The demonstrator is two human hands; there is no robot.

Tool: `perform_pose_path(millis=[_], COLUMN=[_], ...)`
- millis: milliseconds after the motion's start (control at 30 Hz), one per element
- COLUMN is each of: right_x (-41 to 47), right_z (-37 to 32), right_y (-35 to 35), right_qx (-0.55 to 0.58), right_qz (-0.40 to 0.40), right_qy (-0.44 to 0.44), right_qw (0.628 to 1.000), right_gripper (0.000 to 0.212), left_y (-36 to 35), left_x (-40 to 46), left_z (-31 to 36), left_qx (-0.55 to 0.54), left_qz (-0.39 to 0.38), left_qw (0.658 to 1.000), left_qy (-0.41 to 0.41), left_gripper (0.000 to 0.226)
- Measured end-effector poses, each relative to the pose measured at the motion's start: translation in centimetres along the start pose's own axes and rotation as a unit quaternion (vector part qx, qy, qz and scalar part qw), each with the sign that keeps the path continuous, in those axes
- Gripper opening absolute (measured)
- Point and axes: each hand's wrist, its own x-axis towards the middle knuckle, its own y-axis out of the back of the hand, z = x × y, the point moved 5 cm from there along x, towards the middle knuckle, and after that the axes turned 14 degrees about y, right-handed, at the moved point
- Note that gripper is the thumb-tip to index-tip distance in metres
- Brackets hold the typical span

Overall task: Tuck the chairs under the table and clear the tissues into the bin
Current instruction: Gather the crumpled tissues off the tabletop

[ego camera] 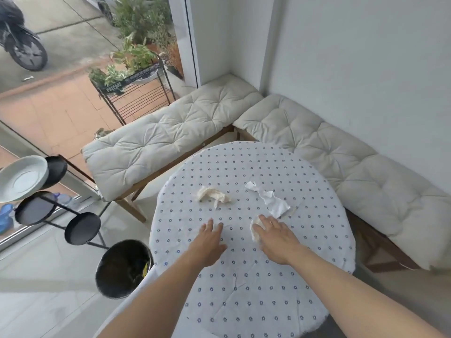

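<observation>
A round table (249, 284) carries a white cloth with small blue flowers. Three crumpled tissues lie on it: a cream one (214, 195) left of centre, a white torn one (269, 200) to the right, and a small one (256, 229) under the fingers of my right hand (274, 237). That hand lies over the small tissue, fingers curling onto it. My left hand (210, 242) rests flat on the cloth with fingers apart, holding nothing, below the cream tissue. A dark round bin (122, 269) stands on the floor at the table's left edge. No chair is in view.
Two cushioned benches (158, 137) (341, 162) line the corner behind the table. A black metal stand (48, 206) with round trays and a white dish (22, 178) stands at the left beside the bin. A glass wall shows plants and a motorbike outside.
</observation>
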Motion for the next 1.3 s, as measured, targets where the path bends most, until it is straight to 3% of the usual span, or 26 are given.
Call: perform_pose_path(millis=[233,467,567,667,733,900,1100,1300], right_x=[1.8,4.0,5.1,5.4,5.0,3.4,2.9,3.9], right_z=[1.4,4.7,6.6,7.9,8.0,8.1,8.3,4.9], right_y=[-0.9,4.2,5.0,3.4,2.1,0.8,0.8,1.1], right_qx=[0.019,0.011,0.012,0.043,0.055,0.053,0.082,0.137], right_qz=[0.066,0.226,0.224,0.188,0.179,0.188,0.185,0.213], right_qy=[0.039,0.004,-0.050,-0.077,-0.062,-0.045,-0.048,-0.049], right_qw=[0.997,0.974,0.973,0.978,0.980,0.980,0.978,0.966], right_gripper=[0.044,0.022,0.014,0.022,0.029,0.022,0.019,0.025], left_y=[-0.7,3.6,5.6,7.2,7.9,7.8,6.4,6.9], left_x=[1.8,3.3,4.0,5.0,6.0,8.6,9.7,7.5], left_z=[-0.2,-0.3,0.2,1.2,1.6,2.4,1.8,-3.3], left_qx=[0.031,-0.055,-0.080,-0.064,-0.054,-0.018,0.008,-0.055], left_qz=[0.102,0.163,0.185,0.193,0.193,0.153,0.152,0.186], left_qw=[0.994,0.984,0.977,0.974,0.976,0.988,0.987,0.978], left_qy=[0.001,-0.049,-0.073,-0.100,-0.090,-0.026,-0.041,-0.074], left_gripper=[0.029,0.037,0.034,0.034,0.043,0.074,0.037,0.032])
